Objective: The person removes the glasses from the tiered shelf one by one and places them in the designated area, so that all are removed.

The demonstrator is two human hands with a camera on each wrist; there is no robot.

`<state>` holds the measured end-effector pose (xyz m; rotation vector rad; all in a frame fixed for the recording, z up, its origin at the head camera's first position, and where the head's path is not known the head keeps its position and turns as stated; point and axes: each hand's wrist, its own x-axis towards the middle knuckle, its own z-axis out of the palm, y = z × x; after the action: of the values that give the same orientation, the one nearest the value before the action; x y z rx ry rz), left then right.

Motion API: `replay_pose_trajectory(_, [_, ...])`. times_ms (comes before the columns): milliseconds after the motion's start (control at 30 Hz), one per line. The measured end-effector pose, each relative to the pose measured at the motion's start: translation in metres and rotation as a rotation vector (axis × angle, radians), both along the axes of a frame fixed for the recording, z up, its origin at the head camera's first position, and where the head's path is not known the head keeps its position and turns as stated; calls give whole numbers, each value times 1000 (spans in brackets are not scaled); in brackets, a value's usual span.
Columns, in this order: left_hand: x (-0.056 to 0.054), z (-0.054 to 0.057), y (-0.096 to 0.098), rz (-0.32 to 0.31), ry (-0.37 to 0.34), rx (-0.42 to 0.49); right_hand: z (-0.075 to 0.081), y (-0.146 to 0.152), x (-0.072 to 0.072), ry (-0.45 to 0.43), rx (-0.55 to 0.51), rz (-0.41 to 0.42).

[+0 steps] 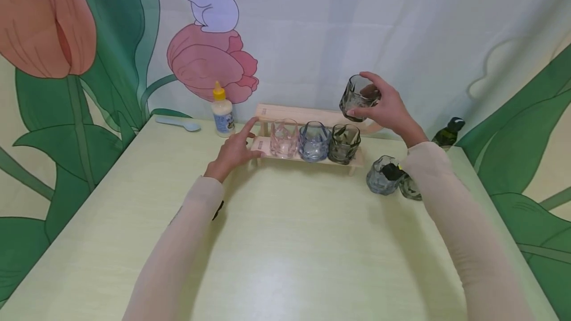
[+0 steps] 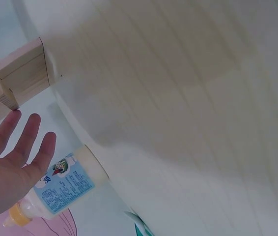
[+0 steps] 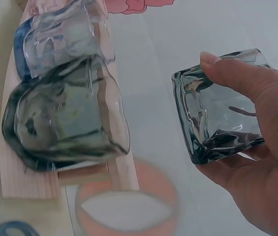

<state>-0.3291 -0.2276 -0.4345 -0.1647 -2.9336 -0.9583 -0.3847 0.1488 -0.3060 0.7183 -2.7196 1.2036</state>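
Note:
My right hand holds a smoky grey faceted glass in the air above the right end of a two-step wooden rack, thumb and fingers on opposite sides. On the rack's lower step stand a pink glass, a blue glass and a dark grey glass, side by side. At the rack's left end is my left hand, its fingers spread and fairly straight, touching the wood. In the left wrist view, a fingertip of that hand meets the rack's edge.
A blue-grey glass and a greenish glass, partly hidden by my sleeve, stand right of the rack. Behind my right arm is a dark bottle. A yellow-capped bottle and a pale spoon are at back left.

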Motion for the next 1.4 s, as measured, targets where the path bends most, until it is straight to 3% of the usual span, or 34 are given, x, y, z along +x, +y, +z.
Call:
replay_pose_trajectory(700, [-1, -3, 2, -5, -18, 8, -13, 59, 28, -17, 43, -101])
replay_pose_trajectory(1400, [0, 0, -1, -15, 4, 11, -33, 116, 45, -35, 80, -206])
